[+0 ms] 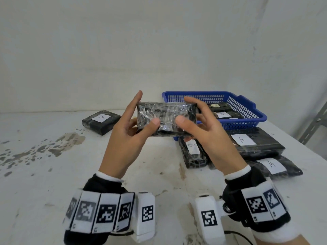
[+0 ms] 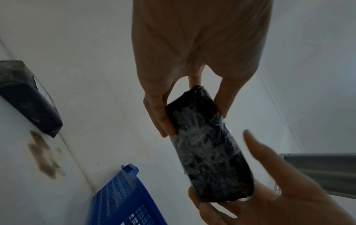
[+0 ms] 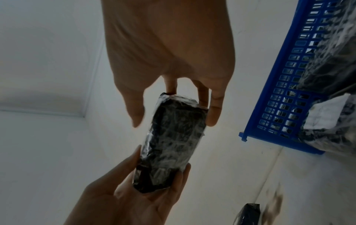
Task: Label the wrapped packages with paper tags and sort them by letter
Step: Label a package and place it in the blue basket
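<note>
Left hand [image 1: 123, 137] and right hand [image 1: 207, 137] hold a wrapped package [image 1: 166, 119].

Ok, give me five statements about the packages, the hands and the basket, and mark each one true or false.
1. Both the left hand and the right hand hold the same wrapped package. True.
2. The side of the held package that faces the head camera carries a paper tag. False: no tag shows on it in any view.
3. The blue basket has tagged packages inside it. True.
4. The lone package on the left of the table is tagged B. False: its tag reads A.
5. The held package rests on the table. False: it is held up in the air above it.
</note>
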